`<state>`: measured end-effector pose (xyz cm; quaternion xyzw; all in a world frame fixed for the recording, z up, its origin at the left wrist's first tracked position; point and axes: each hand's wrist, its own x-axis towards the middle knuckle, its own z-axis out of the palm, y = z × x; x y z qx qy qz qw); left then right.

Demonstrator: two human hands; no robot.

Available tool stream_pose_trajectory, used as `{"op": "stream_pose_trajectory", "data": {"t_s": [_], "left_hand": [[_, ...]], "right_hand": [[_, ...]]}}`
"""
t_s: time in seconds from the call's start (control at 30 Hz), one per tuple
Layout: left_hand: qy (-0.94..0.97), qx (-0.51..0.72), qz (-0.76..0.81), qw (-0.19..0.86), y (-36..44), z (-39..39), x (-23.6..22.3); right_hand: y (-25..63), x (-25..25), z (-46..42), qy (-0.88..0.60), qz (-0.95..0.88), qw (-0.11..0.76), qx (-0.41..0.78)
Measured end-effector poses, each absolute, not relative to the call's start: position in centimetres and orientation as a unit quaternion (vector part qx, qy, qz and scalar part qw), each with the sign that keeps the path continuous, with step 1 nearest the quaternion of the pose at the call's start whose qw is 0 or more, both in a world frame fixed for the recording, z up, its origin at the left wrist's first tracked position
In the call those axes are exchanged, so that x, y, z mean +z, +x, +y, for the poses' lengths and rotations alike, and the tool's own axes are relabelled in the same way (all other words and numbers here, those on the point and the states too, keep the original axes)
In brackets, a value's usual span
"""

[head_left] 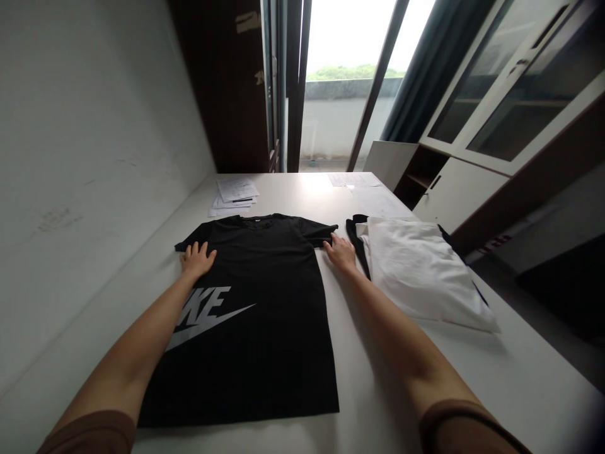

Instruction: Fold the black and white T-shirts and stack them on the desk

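Observation:
A black short-sleeved T-shirt (283, 328) lies spread flat, its neckline toward the far end and a large grey "NIKE" and swoosh print on it. The print's left part is hidden behind my left forearm. My left hand (197, 260) rests flat with spread fingers on the shirt near the base of its left sleeve. At the hem of the right sleeve, my right hand (341, 253) touches the cloth with its fingertips, fingers apart. Just right of that hand lies a stack of folded garments (416, 271), white on top with black cloth showing at its edges.
The white table (288, 195) runs along a wall on the left. Loose papers with a dark pen-like item (236, 192) lie at the far left, and more sheets (373, 198) at the far right. Cabinets (501, 113) stand to the right, a glass door beyond.

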<state>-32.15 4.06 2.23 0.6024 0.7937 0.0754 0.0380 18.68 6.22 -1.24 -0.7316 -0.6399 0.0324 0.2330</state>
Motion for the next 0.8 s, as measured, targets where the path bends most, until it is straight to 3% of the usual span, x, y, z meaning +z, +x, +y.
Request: {"op": "stream_pose_trajectory", "data": {"t_s": [0.13,0.3,0.53,0.67,0.8], "left_hand": [[0.543,0.186,0.819,0.007,-33.8,4.0,3.2],[0.445,0.229,0.865,-0.012,-35.6,4.6,3.6],[0.551,0.245,0.798,-0.004,-30.8,5.4,1.4],[0.636,0.279,0.719,0.016,-26.0,4.0,0.1],[0.634,0.319,0.699,0.088,-24.9,3.8,0.8]], "right_hand": [[18.6,-1.2,7.2,-0.733,-0.632,0.25,0.028],[17.7,-1.2,6.6,-0.693,-0.657,0.294,-0.033],[13.7,0.5,5.5,-0.542,-0.767,0.343,-0.012],[12.0,0.7,5.0,-0.495,-0.812,0.309,0.025],[12.2,0.0,4.7,-0.518,-0.826,0.219,0.04]]}}
